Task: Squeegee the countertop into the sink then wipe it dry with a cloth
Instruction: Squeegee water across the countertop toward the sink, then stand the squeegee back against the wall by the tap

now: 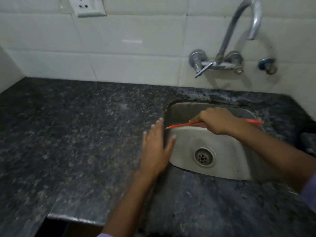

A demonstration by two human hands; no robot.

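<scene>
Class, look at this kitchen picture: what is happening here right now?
A person stands at a dark granite countertop. Their right hand grips a red squeegee held over the steel sink. Their left hand lies open at the sink's left edge. No cloth is in view.

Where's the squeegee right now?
The red squeegee is over the sink, gripped by the right hand, its blade tip near the sink's left rim beside the left hand.
</scene>
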